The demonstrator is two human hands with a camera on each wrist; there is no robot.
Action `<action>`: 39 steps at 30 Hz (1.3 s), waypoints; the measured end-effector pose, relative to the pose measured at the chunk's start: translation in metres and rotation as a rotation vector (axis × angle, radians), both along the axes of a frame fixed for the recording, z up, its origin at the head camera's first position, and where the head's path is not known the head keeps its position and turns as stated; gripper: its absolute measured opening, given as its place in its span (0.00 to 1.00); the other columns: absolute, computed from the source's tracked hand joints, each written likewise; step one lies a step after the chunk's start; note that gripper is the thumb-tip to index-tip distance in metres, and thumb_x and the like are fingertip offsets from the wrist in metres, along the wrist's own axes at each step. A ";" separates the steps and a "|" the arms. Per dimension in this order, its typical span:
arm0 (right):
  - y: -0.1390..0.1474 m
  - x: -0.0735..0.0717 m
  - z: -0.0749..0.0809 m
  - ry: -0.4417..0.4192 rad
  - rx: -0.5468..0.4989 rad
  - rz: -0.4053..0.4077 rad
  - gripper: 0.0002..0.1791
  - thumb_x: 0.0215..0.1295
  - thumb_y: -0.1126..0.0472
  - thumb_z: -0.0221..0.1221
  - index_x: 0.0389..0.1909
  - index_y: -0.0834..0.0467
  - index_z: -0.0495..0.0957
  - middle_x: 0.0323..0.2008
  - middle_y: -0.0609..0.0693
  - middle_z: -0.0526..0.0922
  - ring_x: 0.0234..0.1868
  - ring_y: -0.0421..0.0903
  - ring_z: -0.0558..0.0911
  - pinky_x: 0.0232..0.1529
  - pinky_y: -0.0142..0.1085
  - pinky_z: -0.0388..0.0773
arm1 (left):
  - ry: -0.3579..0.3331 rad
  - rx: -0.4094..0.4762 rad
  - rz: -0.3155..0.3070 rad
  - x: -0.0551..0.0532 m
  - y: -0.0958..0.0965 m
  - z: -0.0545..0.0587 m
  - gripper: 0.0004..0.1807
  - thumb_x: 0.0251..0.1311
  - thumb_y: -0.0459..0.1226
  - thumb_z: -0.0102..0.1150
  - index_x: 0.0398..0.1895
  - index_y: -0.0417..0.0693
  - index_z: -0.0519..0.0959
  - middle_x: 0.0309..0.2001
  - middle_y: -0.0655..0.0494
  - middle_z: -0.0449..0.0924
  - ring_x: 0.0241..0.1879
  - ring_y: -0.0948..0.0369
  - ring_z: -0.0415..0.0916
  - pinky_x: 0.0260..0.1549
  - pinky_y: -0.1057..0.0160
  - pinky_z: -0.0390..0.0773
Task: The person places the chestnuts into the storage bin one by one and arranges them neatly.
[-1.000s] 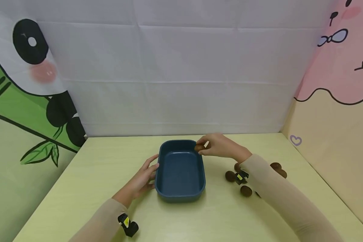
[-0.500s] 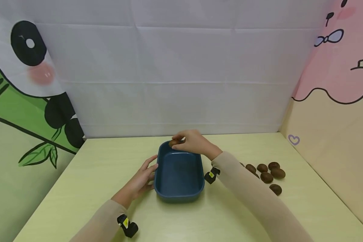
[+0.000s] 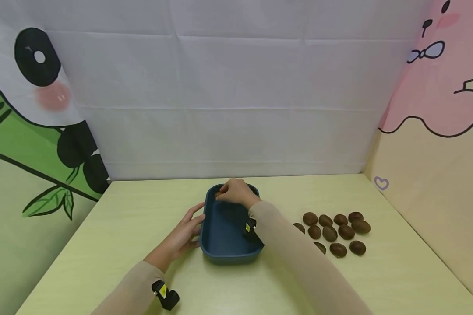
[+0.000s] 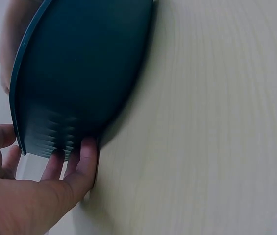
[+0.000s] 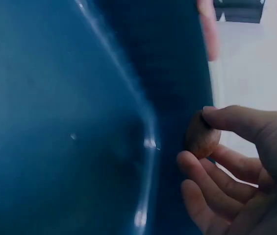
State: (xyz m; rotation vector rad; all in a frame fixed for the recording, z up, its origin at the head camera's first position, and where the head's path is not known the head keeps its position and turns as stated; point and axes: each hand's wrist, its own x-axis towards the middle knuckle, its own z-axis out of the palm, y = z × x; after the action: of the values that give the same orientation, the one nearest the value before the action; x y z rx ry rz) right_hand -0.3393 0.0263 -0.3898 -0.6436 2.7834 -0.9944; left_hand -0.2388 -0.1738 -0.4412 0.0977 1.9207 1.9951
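Note:
A dark blue rectangular dish (image 3: 226, 236) with rounded corners lies in front of me on the table. My left hand (image 3: 183, 234) rests its fingertips against the left outer wall, also visible in the left wrist view, where the hand (image 4: 35, 198) touches the dish wall (image 4: 79, 63) near one end. My right hand (image 3: 238, 192) is over the far left corner inside the dish. In the right wrist view the right hand (image 5: 241, 166) pinches a small brown egg-shaped piece, like a small kiwi (image 5: 202, 137), between thumb and fingers, close to the dish's inner wall.
Several similar brown egg-shaped pieces (image 3: 330, 233) lie in loose rows on the table right of the dish, some partly behind the right sleeve (image 3: 295, 249). A white cloth wall (image 3: 236, 109) stands at the table's far edge, with printed side panels left and right.
My right hand has moved left from the dish's far right corner to its far left and lowered inside, carrying the brown piece. The left hand has stayed at the dish wall.

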 end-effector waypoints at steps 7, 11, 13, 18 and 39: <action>-0.012 0.001 -0.017 -0.033 0.053 -0.087 0.10 0.63 0.54 0.69 0.29 0.56 0.89 0.28 0.46 0.86 0.26 0.41 0.77 0.34 0.37 0.75 | 0.011 0.009 0.011 0.000 0.001 -0.001 0.31 0.80 0.47 0.42 0.80 0.64 0.47 0.73 0.36 0.58 0.64 0.44 0.70 0.49 0.47 0.76; -0.015 0.002 -0.023 -0.051 0.045 -0.113 0.17 0.62 0.56 0.69 0.16 0.57 0.81 0.17 0.44 0.76 0.17 0.39 0.67 0.26 0.35 0.69 | 0.010 0.015 0.001 0.000 0.001 -0.002 0.31 0.80 0.48 0.42 0.80 0.65 0.47 0.73 0.36 0.59 0.64 0.44 0.70 0.50 0.47 0.76; -0.016 0.001 -0.024 -0.050 0.032 -0.115 0.23 0.62 0.57 0.69 0.10 0.56 0.73 0.11 0.44 0.67 0.13 0.39 0.60 0.22 0.34 0.63 | 0.011 0.015 0.001 0.000 0.001 -0.003 0.31 0.79 0.48 0.42 0.80 0.65 0.47 0.73 0.36 0.59 0.64 0.44 0.71 0.50 0.47 0.76; -0.017 -0.002 -0.026 -0.046 0.033 -0.104 0.31 0.63 0.56 0.69 0.06 0.52 0.63 0.07 0.42 0.54 0.11 0.39 0.53 0.18 0.33 0.56 | 0.011 0.022 0.003 0.000 0.001 -0.003 0.31 0.79 0.48 0.43 0.80 0.65 0.47 0.73 0.36 0.59 0.63 0.45 0.72 0.49 0.47 0.76; 0.005 0.017 0.029 0.067 0.143 0.093 0.21 0.69 0.59 0.64 0.60 0.63 0.79 0.54 0.57 0.82 0.53 0.51 0.81 0.53 0.43 0.77 | 0.012 -0.001 0.019 0.000 0.002 -0.003 0.30 0.80 0.48 0.42 0.80 0.65 0.47 0.73 0.37 0.58 0.62 0.45 0.73 0.50 0.47 0.76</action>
State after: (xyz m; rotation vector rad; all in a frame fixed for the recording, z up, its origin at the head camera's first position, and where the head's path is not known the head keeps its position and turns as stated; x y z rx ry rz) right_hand -0.3223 0.0310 -0.3607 -0.7916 2.8198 -0.7625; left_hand -0.2388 -0.1717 -0.4437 0.0920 1.9371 2.0102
